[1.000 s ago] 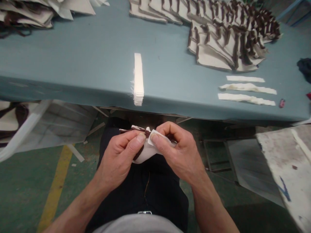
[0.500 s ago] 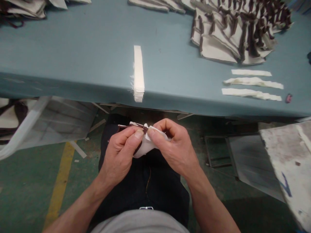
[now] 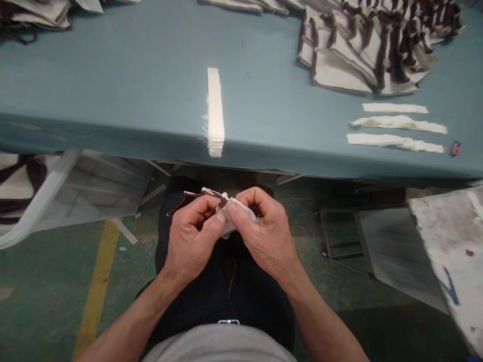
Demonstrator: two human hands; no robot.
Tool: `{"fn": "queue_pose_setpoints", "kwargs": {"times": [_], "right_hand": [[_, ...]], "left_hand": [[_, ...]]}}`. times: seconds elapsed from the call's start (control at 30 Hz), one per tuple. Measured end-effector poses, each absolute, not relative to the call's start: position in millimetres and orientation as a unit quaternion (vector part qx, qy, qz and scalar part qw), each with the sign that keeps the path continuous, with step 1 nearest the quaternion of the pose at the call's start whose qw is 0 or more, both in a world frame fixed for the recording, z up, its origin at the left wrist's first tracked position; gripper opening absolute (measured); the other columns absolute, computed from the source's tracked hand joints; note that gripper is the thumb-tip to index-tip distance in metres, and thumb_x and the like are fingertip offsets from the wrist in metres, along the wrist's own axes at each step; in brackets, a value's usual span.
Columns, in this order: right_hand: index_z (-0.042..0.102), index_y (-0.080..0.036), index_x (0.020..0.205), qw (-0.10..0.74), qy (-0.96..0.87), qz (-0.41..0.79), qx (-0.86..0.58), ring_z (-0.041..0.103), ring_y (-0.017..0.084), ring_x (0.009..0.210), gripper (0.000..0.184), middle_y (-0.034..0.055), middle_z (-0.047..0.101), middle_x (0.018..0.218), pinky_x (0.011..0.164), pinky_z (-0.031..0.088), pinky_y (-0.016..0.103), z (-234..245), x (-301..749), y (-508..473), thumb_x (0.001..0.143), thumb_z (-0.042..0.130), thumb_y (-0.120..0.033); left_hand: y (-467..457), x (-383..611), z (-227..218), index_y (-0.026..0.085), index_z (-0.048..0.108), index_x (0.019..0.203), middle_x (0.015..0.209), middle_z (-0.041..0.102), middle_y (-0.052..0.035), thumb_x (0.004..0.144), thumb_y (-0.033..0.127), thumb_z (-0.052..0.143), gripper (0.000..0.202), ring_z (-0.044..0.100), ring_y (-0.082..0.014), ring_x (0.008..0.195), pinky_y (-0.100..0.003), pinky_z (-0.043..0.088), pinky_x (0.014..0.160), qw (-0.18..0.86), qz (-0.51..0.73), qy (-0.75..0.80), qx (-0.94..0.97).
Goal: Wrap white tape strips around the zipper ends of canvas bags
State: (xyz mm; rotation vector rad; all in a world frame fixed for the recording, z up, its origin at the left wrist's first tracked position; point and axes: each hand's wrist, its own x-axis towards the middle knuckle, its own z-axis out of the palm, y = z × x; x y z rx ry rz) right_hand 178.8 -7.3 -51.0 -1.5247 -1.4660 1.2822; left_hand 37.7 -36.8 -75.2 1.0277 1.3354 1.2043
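Note:
Above my lap, a small white and dark brown fabric piece [image 3: 229, 230] is pinched between both hands. My left hand [image 3: 196, 229] is closed on its brown side, thumb and forefinger pressed together; a brown flap sticks out past the knuckles. Closed on the white side is my right hand [image 3: 262, 221], its thumb pressing near the brown edge. The two thumbs nearly meet. Much of the piece is hidden by the fingers. Straight ahead on the table, a stack of white fabric strips [image 3: 215, 105] lies at the front edge.
The blue-green table [image 3: 132, 75] holds a heap of white and brown fabric pieces [image 3: 343, 70] at right. Loose white strips [image 3: 396, 143] and a small pink object [image 3: 455, 148] lie nearer. A bin [image 3: 109, 186] stands lower left; a worn white board [image 3: 445, 241] juts in at right.
The left fingers and thumb have shifted along the fabric, and its white part hangs less low between my hands. The view has moved slightly. Both hands keep their grip.

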Motion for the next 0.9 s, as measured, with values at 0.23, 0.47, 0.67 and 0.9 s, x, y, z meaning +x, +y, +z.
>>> {"fn": "queue_pose_setpoints", "kwargs": {"times": [0.23, 0.47, 0.67, 0.9], "right_hand": [[0.056, -0.022, 0.086, 0.360, -0.509, 0.591, -0.512, 0.050, 0.013, 0.068, 0.022, -0.0041, 0.056, 0.077, 0.064, 0.040, 0.029, -61.7, 181.9, -6.7, 0.092, 0.065, -0.042], [0.053, -0.024, 0.089, 0.368, -0.491, 0.586, -0.529, 0.056, 0.015, 0.076, 0.017, -0.0030, 0.056, 0.081, 0.071, 0.043, 0.029, -72.4, 164.0, -18.6, 0.099, 0.044, -0.034], [0.056, -0.023, 0.091, 0.374, -0.474, 0.596, -0.529, 0.055, 0.014, 0.075, 0.019, -0.0027, 0.057, 0.083, 0.069, 0.043, 0.027, -76.0, 157.1, -14.8, 0.099, 0.044, -0.035], [0.064, -0.019, 0.092, 0.333, -0.412, 0.706, -0.470, 0.051, 0.012, 0.066, 0.020, -0.0026, 0.061, 0.078, 0.061, 0.043, 0.023, -88.5, 171.1, 7.9, 0.090, 0.063, -0.039]], "left_hand": [[-35.8, 44.7, -65.3, 0.018, 0.069, 0.073, 0.064, 0.066, 0.0050, 0.083, 0.020, 0.061, 0.013, 0.053, -0.0089, 0.055, -0.019, 0.041, 0.052, 0.392, 0.497, 0.596, 0.494], [-36.9, 59.8, -76.6, 0.018, 0.064, 0.068, 0.058, 0.058, 0.0064, 0.081, 0.012, 0.054, 0.017, 0.048, -0.0086, 0.049, -0.022, 0.036, 0.049, 0.256, 0.502, 0.621, 0.545], [-39.1, 61.1, -83.4, 0.021, 0.055, 0.060, 0.055, 0.048, 0.0056, 0.073, 0.015, 0.052, 0.014, 0.041, -0.0116, 0.051, -0.027, 0.032, 0.052, 0.349, 0.551, 0.600, 0.463], [-30.9, 53.9, -91.1, 0.022, 0.049, 0.059, 0.058, 0.045, 0.0032, 0.074, 0.018, 0.050, 0.016, 0.040, -0.0144, 0.056, -0.028, 0.033, 0.053, 0.479, 0.525, 0.567, 0.415]]}}
